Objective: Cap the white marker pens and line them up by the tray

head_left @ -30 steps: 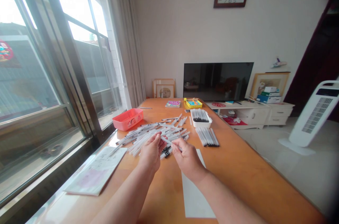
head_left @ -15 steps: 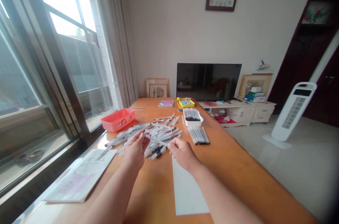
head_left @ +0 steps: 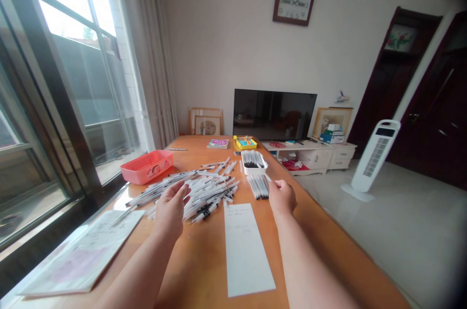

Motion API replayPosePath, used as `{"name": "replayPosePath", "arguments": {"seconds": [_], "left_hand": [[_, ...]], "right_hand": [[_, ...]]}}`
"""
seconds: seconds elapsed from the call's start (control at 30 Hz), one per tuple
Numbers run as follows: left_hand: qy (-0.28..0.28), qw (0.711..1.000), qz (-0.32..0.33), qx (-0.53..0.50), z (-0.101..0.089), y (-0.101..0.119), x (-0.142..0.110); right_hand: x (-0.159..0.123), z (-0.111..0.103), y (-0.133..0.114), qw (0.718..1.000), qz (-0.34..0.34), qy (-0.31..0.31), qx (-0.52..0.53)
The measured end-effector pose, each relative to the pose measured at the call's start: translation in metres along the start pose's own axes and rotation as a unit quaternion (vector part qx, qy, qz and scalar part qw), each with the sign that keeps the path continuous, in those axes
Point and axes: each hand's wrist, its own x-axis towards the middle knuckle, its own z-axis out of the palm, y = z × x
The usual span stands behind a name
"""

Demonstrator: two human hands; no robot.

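Your camera rides on your head and looks forward and down along the length of the orange wooden table (head_left: 199,270), so your left hand (head_left: 171,207) and right hand (head_left: 282,197) come in from the bottom of the frame, nearest the lens. It is a very wide, curved view, reaching from the window (head_left: 69,56) along your left to the floor (head_left: 401,250) on your right, with the clock (head_left: 295,0) and television (head_left: 273,114) straight ahead, well away on the far wall.

Home living room: wall clock (head_left: 294,0), TV cabinet (head_left: 314,157).
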Motion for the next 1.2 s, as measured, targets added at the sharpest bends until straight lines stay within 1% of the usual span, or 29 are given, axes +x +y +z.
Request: {"name": "replayPosePath", "arguments": {"seconds": [0.1, 0.23, 0.33, 0.57, 0.8, 0.9, 1.03, 1.2], "left_hand": [[-0.001, 1.0, 0.0, 0.011, -0.001, 0.0, 0.001], [0.001, 1.0, -0.006, 0.012, -0.001, 0.0, 0.002], [0.001, 1.0, -0.007, 0.019, -0.002, -0.001, 0.002], [-0.005, 0.999, -0.01, 0.034, -0.001, -0.002, 0.002], [-0.008, 0.999, -0.005, 0.041, -0.003, -0.003, 0.003], [-0.005, 0.999, -0.005, 0.042, -0.003, -0.003, 0.003], [0.001, 0.999, -0.001, 0.04, -0.004, -0.003, 0.005], [0.0, 0.998, 0.009, 0.057, -0.006, -0.005, 0.008]], "right_hand": [[0.003, -0.001, 0.006, 0.989, 0.073, 0.035, -0.12], [0.003, 0.001, 0.007, 0.979, 0.096, 0.032, -0.175], [0.003, 0.001, 0.008, 0.976, 0.101, 0.012, -0.194], [0.0, 0.001, 0.01, 0.969, 0.078, -0.039, -0.231], [0.003, 0.006, 0.019, 0.97, 0.057, -0.059, -0.23], [0.003, 0.008, 0.023, 0.973, 0.047, -0.051, -0.222], [0.002, 0.009, 0.027, 0.981, 0.028, -0.018, -0.192], [-0.001, 0.013, 0.019, 0.986, -0.005, 0.019, -0.167]]}}
